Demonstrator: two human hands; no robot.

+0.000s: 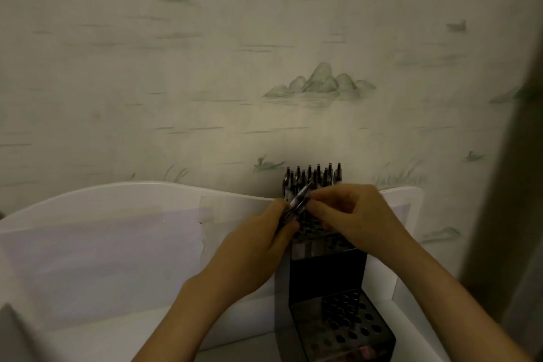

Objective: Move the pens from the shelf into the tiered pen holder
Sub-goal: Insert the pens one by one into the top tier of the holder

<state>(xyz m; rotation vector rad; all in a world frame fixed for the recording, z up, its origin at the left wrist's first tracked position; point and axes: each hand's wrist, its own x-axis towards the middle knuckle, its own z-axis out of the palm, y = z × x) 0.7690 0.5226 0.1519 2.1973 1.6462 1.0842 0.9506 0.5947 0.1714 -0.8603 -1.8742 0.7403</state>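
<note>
Working over a black tiered pen holder [329, 270] set against a white shelf back panel [117, 232], a person brings both hands together above its upper tier. Nearest the camera, well below the hands, the lowest tier [340, 323] shows rows of round holes that all look empty, so much of the job appears to remain. Directly beneath the hands, the middle tier's holes also seem largely unfilled, though the fingers cover part of it. The left hand [258, 250] is clenched around a small bundle of pens [296, 203], their barrels slanting up and to the right out of the fist. The right hand [355, 214] pinches the upper end of that bundle with fingertips, apparently drawing one pen free; which pen it holds cannot be told in the dim light. Just beyond the grip, a row of dark pens [313, 176] already stands upright in the rear, highest tier, touching the patterned wallpaper [264, 53] behind. Judged from this, the back tier is filled and the lower ones wait.
</note>
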